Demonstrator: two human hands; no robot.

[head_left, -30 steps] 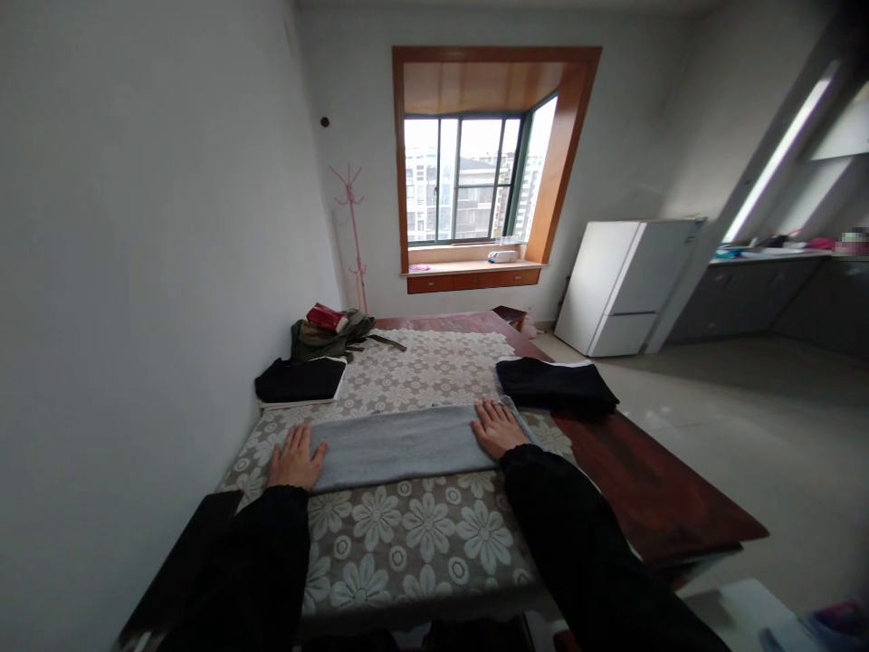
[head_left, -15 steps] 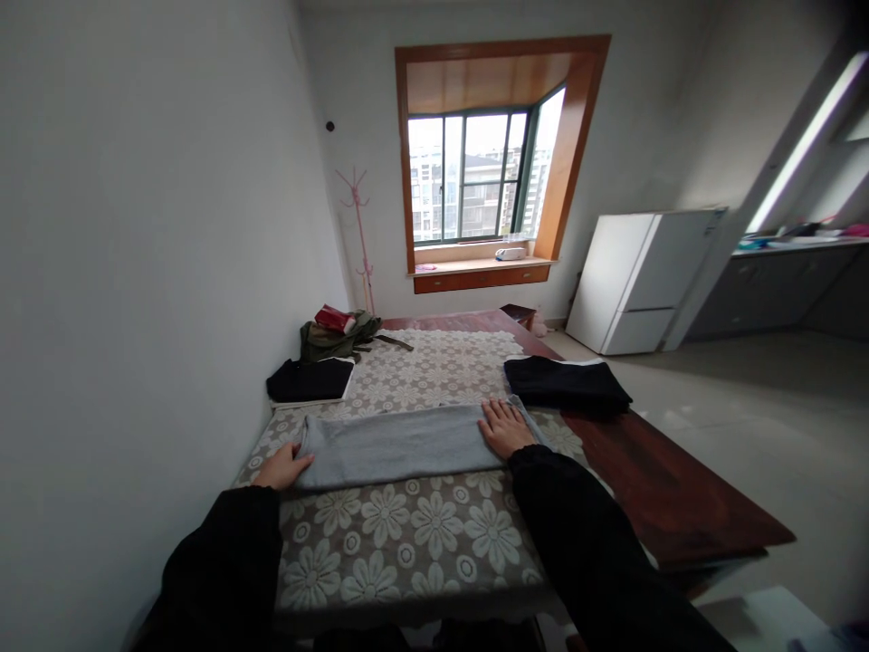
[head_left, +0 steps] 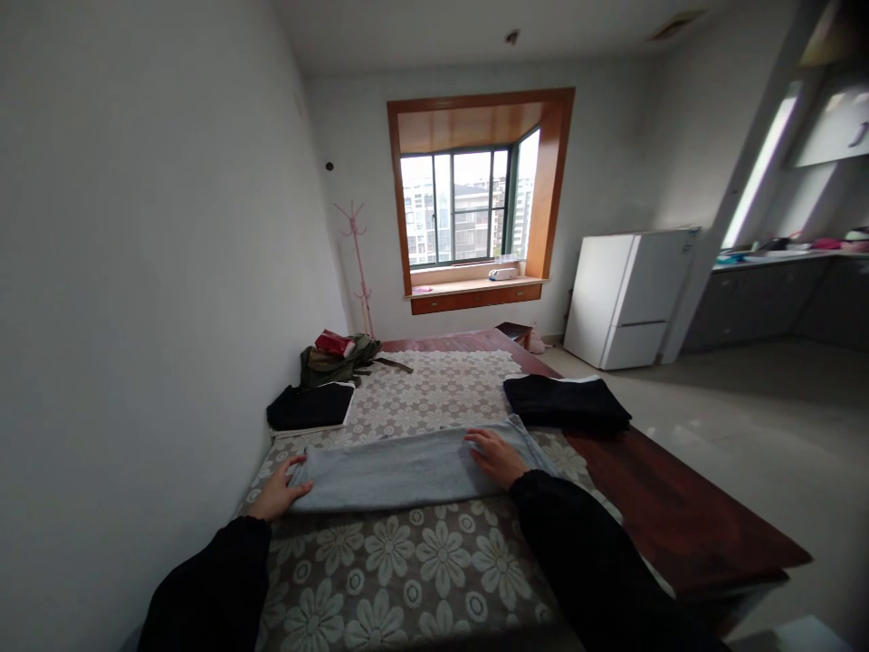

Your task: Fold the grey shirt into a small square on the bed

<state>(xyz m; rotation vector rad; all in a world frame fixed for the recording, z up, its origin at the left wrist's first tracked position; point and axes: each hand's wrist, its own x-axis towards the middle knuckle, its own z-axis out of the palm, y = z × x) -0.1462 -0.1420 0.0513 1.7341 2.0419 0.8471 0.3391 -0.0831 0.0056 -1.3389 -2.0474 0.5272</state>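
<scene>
Nearest me, the flowered tablecloth (head_left: 441, 552) shows its pattern toward the table's near edge, and bare red wood runs out to the near right corner of the table (head_left: 685, 507). A little farther in, the grey cloth (head_left: 386, 471) lies crosswise between the table's left and right edges, already in a long, flat band. That much looks done, and the band seems fairly smooth. The person's left hand (head_left: 277, 491) is at its left end, thumb and fingers parted along the edge; whether they pinch the fabric, I can't tell. The right hand (head_left: 497, 459) rests over the band near its right end, fingers loosely bent and spread, not clutching anything. The band is not yet as compact as the black bundles beyond it, so I'd judge the grey piece only partly worked. One black bundle (head_left: 312, 407) sits by the left edge, the other black bundle (head_left: 563, 401) by the right, both apparently finished. Farther off, toward the far left corner, a green backpack (head_left: 309, 367) carries a red packet (head_left: 334, 342).
</scene>
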